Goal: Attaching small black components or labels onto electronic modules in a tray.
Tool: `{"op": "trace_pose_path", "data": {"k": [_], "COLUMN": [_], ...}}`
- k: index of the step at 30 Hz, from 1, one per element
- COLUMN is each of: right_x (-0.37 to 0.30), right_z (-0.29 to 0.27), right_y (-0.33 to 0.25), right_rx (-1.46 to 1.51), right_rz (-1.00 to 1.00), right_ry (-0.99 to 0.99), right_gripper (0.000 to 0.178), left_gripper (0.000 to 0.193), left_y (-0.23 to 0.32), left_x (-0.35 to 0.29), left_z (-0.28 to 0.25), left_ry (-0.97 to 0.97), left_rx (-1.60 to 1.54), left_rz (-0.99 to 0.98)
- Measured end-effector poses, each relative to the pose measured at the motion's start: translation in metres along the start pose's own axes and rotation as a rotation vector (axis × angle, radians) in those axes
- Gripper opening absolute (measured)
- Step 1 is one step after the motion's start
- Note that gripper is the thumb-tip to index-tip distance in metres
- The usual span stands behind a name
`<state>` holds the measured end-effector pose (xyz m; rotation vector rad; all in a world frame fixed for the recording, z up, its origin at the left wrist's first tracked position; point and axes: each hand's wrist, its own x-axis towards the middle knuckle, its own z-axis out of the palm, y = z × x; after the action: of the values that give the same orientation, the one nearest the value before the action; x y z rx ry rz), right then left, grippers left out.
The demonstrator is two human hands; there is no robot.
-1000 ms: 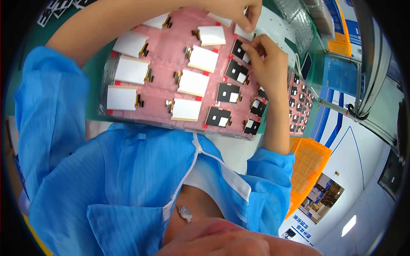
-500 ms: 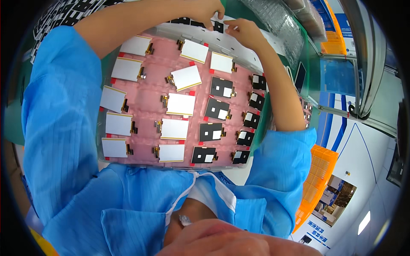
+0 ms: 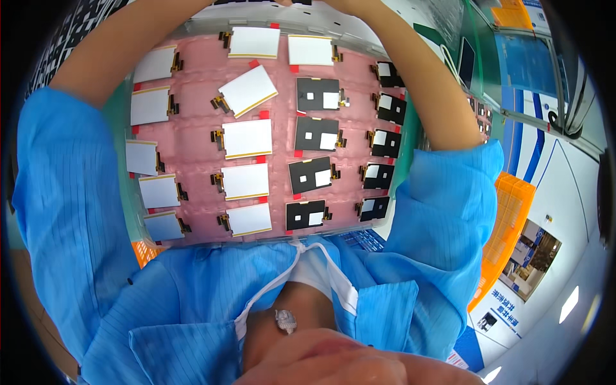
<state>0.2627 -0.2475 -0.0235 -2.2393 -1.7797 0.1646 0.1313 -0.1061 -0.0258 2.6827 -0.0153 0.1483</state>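
Both my hands are at the upper edge of the head view, mostly cut off. A small bit of my left hand shows there, and the base of my right hand is close by on the right. Their fingers are out of sight, so any held thing is hidden. Just beneath them lies a white sheet with black pieces at its far edge. Nearer to me is a pink tray holding rows of flat display panels with small flex cables. White-faced panels fill the left; black-covered panels fill the right.
Sheets of black-and-white pieces lie at the far left. Clear plastic wrapping and a phone are at the far right. Orange crates stand beside the table on the right.
The view has shifted, so the tray sits higher and my hands have slid mostly past the upper edge. Earlier, both hands were around a black piece on the white sheet.
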Motion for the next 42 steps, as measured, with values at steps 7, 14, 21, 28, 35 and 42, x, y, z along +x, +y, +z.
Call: {"op": "trace_pose_path", "data": {"k": [7, 14, 21, 28, 35, 42], "right_x": [-0.025, -0.081, -0.124, -0.151, -0.153, -0.157], "right_z": [-0.04, -0.074, -0.092, -0.103, -0.086, -0.09], "right_y": [0.002, -0.037, -0.058, -0.099, -0.116, -0.128], "right_rx": [0.38, 0.726, 0.677, 1.031, 1.275, 1.257], "right_rz": [-0.094, -0.064, -0.161, -0.053, -0.082, -0.091], "right_ry": [-0.015, -0.04, 0.081, 0.07, 0.036, 0.043], "right_gripper": [0.011, 0.022, 0.025, 0.048, 0.038, 0.036], "left_gripper": [0.039, 0.028, 0.008, 0.007, 0.015, 0.012], "left_y": [0.0, -0.058, 0.081, 0.126, 0.155, 0.157], "left_x": [0.002, -0.012, -0.056, -0.134, -0.156, -0.149], "left_z": [-0.001, -0.002, -0.068, -0.064, -0.048, -0.044], "left_ry": [-0.037, 0.19, 0.257, 0.172, 0.344, 0.252], "left_rx": [0.032, -0.262, -0.401, -0.328, -0.527, -0.806], "left_rz": [-0.019, 0.458, 0.039, 0.019, 0.067, 0.021]}}
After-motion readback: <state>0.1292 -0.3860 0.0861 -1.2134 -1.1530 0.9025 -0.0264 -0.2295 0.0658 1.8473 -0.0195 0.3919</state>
